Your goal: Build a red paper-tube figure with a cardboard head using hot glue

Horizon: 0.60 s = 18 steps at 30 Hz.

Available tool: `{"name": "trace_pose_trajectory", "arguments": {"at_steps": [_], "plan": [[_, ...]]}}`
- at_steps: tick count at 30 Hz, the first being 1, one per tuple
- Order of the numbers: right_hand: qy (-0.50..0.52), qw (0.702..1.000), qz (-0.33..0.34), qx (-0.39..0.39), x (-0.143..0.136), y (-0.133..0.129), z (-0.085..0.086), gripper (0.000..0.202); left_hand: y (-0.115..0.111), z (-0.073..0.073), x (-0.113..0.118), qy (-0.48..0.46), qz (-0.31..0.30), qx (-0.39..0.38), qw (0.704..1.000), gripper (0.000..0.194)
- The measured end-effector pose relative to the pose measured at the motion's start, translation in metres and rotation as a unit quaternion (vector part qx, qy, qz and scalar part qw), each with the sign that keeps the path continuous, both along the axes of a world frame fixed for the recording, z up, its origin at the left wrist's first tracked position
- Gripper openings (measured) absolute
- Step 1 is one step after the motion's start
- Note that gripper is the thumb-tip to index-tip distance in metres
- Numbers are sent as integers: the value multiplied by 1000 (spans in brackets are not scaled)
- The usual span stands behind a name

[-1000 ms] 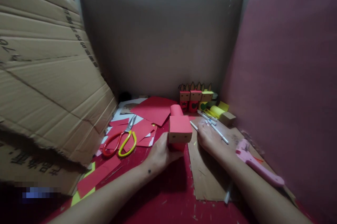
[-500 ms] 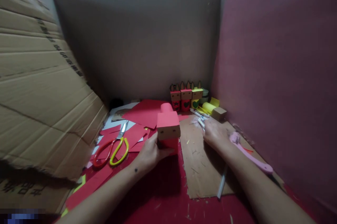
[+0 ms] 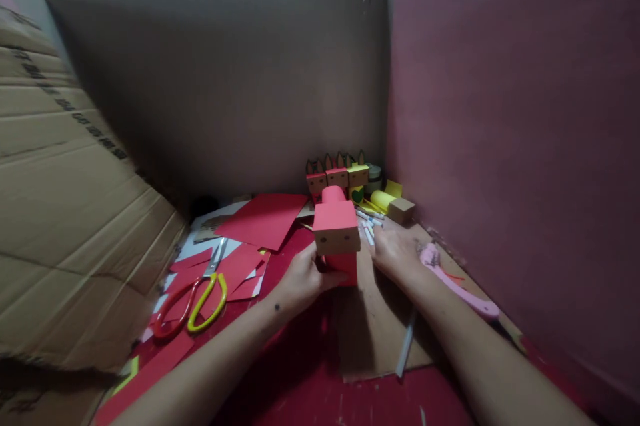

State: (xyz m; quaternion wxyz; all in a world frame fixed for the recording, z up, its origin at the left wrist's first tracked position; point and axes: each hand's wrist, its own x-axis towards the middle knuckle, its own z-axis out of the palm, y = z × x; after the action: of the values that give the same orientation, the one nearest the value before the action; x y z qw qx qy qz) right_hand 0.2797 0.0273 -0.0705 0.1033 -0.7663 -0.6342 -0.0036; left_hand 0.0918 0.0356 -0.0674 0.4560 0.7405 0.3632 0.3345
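My left hand [image 3: 310, 274] is wrapped round the body of a red paper figure [image 3: 337, 227]. The figure stands upright, its box head red on top with a brown front and two dark dots for eyes. Over the cardboard sheet [image 3: 363, 346], my right hand [image 3: 397, 251] has its fingers curled down against several white markers [image 3: 369, 235]. The back of the hand hides the fingertips, so what they grip is not visible. Behind the held figure stand similar finished ones, among them a yellow figure [image 3: 358, 177] with pointed ears and a green heart.
Scissors [image 3: 206, 303] with red and yellow handles lie on red paper scraps at left. A larger red sheet [image 3: 265, 216] is behind them. At right lie a pink brush-like tool [image 3: 463, 289], a glue stick [image 3: 407, 344] and a yellow roll with a brown box [image 3: 401, 210]. Cardboard walls [image 3: 65, 213] enclose the table.
The view has turned slightly to the right. The red figure in my left hand is nearer the markers, covering part of the row behind. My right hand stays at the markers.
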Motion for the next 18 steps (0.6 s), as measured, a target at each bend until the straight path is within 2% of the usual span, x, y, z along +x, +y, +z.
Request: {"name": "trace_pose_trajectory", "arguments": {"at_steps": [8, 13, 15, 18], "plan": [[13, 1000, -16, 21, 6, -2, 9, 27, 22, -19, 16, 7, -18, 2, 1000, 45], [26, 996, -43, 67, 11, -11, 17, 30, 22, -27, 23, 58, 5, 37, 998, 53], [47, 987, -35, 149, 13, -13, 17, 26, 19, -25, 15, 100, 22, 49, 994, 58], [47, 961, -13, 273, 15, -16, 18, 27, 11, -13, -17, 189, 78, 75, 976, 49]]}}
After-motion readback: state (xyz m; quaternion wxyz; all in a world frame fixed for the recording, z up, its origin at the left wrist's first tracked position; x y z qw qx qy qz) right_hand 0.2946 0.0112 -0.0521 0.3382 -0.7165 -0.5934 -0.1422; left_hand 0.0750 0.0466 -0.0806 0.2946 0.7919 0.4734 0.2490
